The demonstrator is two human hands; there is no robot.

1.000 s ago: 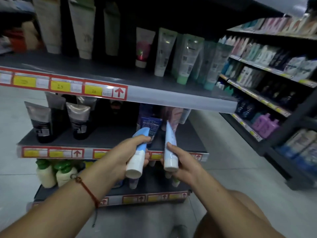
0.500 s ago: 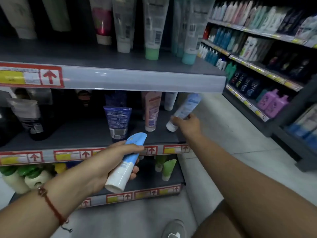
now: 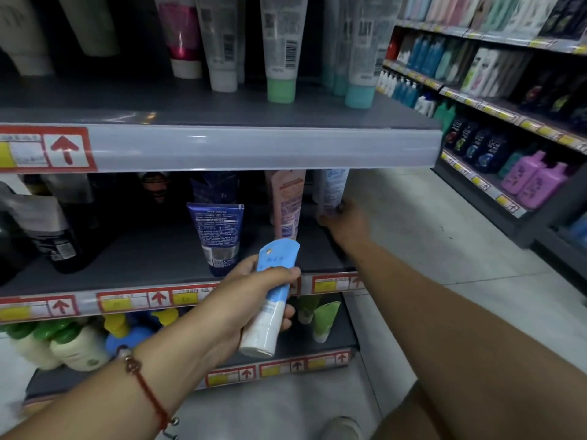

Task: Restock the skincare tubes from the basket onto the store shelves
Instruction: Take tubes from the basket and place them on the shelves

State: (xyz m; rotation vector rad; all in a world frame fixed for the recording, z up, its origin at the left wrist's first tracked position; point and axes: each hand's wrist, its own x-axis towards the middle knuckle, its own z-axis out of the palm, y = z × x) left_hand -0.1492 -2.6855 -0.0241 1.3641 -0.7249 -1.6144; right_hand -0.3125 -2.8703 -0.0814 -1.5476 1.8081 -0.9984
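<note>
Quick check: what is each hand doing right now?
Left hand: grips a blue-and-white plastic tube.
Right hand: holds a pale white tube standing on the middle shelf.

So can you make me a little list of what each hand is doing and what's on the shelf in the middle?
left hand: grips a blue-and-white tube, tilted, in front of the middle shelf
right hand: holds a pale tube upright at the shelf's right end
beside the pale tube: pink tube
further left: dark blue tube, black tubes
basket: not in view
</note>
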